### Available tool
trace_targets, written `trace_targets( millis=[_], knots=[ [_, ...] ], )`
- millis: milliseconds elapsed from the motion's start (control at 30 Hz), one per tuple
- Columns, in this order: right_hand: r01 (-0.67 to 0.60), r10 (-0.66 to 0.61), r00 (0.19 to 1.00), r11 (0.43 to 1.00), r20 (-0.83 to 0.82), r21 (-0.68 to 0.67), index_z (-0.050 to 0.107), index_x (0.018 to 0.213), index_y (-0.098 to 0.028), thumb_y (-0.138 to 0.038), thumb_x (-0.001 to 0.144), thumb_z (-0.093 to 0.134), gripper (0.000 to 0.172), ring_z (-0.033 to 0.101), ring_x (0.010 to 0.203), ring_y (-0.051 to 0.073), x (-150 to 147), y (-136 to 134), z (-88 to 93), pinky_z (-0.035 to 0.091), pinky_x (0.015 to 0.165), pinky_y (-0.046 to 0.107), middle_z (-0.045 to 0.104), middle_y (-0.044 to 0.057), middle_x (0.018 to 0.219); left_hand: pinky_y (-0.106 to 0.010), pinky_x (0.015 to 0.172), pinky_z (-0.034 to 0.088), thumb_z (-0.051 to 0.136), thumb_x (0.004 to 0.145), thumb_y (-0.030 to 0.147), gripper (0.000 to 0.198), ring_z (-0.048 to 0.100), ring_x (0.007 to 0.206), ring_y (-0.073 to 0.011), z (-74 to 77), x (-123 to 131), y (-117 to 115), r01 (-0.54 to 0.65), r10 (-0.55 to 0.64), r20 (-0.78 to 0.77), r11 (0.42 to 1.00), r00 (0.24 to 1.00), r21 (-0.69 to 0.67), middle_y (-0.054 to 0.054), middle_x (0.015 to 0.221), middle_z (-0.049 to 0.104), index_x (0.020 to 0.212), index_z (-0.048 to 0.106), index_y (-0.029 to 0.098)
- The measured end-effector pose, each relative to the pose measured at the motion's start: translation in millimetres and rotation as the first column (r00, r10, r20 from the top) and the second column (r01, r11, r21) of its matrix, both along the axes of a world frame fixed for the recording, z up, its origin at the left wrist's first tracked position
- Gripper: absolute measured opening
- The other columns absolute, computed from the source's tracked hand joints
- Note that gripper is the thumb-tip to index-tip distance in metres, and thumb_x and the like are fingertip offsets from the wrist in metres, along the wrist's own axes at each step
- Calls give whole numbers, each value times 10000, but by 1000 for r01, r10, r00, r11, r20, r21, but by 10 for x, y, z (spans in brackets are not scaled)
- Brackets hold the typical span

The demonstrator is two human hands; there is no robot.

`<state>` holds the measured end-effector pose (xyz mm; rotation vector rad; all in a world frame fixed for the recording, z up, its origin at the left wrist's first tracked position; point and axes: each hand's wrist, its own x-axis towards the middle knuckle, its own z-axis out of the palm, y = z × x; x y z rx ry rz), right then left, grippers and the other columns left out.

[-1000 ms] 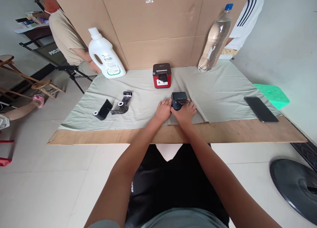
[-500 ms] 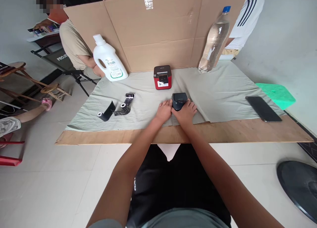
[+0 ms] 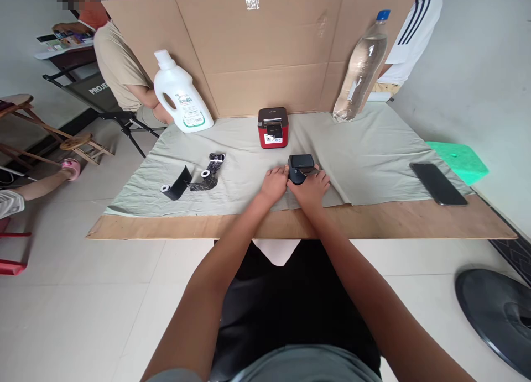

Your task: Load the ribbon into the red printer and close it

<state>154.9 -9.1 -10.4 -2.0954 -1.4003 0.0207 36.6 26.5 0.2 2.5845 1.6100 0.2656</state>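
Observation:
A small black boxy device (image 3: 301, 162) with a flap-like top part rests on the grey cloth, near the table's front; its exact kind is unclear. My left hand (image 3: 274, 185) is at its left side, fingers curled and fingertips against it. My right hand (image 3: 311, 187) wraps round its front and right side, covering part of it. Just behind stands a red and black box-shaped machine (image 3: 272, 129) with a slot in front. To the left lie a black ribbon (image 3: 177, 186) on a white-cored roll and a shiny dark ribbon (image 3: 207, 182) wound on small rolls.
A white detergent bottle (image 3: 182, 97) and a clear plastic bottle (image 3: 362, 67) stand against the cardboard screen (image 3: 265, 89). A black phone (image 3: 438, 184) lies at the right, near a green stool (image 3: 458, 161). Beyond the screen's left end sits a person (image 3: 120, 72).
The camera view has shifted slightly. Both hands stay at the black device, and a little more of its front right part shows beside my right hand.

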Motion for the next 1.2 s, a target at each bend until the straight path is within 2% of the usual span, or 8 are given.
trace_targets(
  millis=[367,467,667,800,933,1033,1200],
  knots=[
    [-6,6,999,1000,-39,-2,435,1381,-85,-511,718,721,838,468,1169,424,-4,-15,33,394,986,540,543,216,1219,-429,1136,401,362,1004,112,566,519,1387,-288,-4,4,-12,-15,15,1,1000,1000,-12,-214,1460,604,1566,414,64],
    [-7,7,999,1000,-36,-1,436,1385,-82,-515,714,728,850,468,1173,422,5,-7,13,392,992,537,539,210,1221,-422,1163,389,380,999,124,581,509,1406,-269,-57,-27,-1,-17,19,75,999,997,-31,-182,1495,591,1578,411,97],
    [-6,6,1000,1000,-22,16,420,1413,-84,-506,718,717,866,475,1162,413,16,-5,-21,394,991,527,546,201,1215,-405,1243,328,342,1006,153,588,441,1486,-202,-125,-121,29,1,26,307,996,951,-88,-35,1615,496,1580,448,229],
    [-26,26,1000,1000,-14,14,426,1416,-76,-524,711,722,886,480,1159,409,26,-4,-35,386,1000,521,553,200,1217,-421,1240,343,347,994,161,643,391,1522,-203,-104,-142,-5,29,1,373,997,928,-73,-14,1677,395,1632,354,237],
    [-33,33,999,999,-1,35,431,1418,-83,-552,707,729,903,481,1144,413,35,8,-75,381,989,530,554,201,1211,-431,1224,369,348,978,144,670,394,1515,-206,-81,-144,-21,47,-23,388,998,921,-52,10,1690,365,1636,349,268],
    [-35,35,999,998,-2,50,417,1440,-78,-553,718,724,917,476,1144,413,37,14,-99,379,988,534,552,203,1216,-427,1218,377,335,999,168,644,414,1495,-209,-44,-144,51,28,-14,398,999,917,-32,9,1677,392,1636,353,260],
    [-34,34,999,998,-1,56,403,1467,-50,-545,715,725,956,473,1137,405,41,20,-119,386,978,524,548,198,1212,-420,1194,417,326,1029,213,588,461,1443,-219,56,-97,312,-27,23,390,1000,921,5,19,1638,457,1608,415,257]
  ],
)
